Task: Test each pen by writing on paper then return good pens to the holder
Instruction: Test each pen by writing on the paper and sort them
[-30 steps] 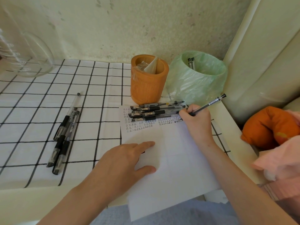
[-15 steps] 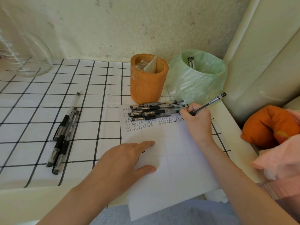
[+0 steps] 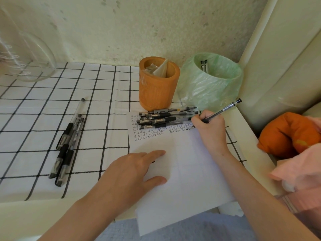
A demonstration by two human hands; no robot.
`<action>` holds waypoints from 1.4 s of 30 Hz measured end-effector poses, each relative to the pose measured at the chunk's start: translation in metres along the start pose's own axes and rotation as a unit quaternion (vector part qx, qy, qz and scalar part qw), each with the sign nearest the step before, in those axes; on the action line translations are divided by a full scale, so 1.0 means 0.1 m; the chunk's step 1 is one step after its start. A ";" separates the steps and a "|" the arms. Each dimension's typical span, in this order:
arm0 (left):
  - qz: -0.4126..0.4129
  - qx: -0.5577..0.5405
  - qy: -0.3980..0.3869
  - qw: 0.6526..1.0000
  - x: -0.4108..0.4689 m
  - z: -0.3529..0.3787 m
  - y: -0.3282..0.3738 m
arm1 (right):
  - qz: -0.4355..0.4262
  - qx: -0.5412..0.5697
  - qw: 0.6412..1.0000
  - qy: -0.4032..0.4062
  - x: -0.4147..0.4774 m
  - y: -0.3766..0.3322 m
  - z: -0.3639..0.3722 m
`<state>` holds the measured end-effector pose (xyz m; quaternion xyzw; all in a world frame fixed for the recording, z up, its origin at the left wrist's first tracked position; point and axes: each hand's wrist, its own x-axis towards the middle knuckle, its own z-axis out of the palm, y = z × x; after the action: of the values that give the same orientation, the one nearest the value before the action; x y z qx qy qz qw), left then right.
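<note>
Right hand [image 3: 208, 129] pinches a pen [image 3: 224, 109], tip on the paper [image 3: 182, 171] by the tabletop [image 3: 246, 136] right edge; writing test under way, I judge. Left hand [image 3: 132, 171] spread flat, pressing the paper. Holder [image 3: 158, 89] stands just behind. Next: check the ink, then reach for the holder

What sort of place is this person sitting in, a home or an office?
Most likely a home, at a table against a wall: it has a checked tablecloth, a little bin lined with a green plastic bag, and an orange cushion beside it.
</note>
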<state>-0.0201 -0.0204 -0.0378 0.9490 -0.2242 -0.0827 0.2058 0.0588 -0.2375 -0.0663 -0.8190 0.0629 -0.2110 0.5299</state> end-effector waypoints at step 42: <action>-0.062 -0.356 0.117 0.925 -0.05 -0.22 0.02 | 0.155 0.232 0.887 -0.368 -0.47 -0.81 -0.06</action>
<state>-0.0196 -0.0121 -0.0165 0.8281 -0.0945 -0.0581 0.5495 0.0042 -0.1923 -0.0044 -0.6711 -0.0614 0.1821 0.7161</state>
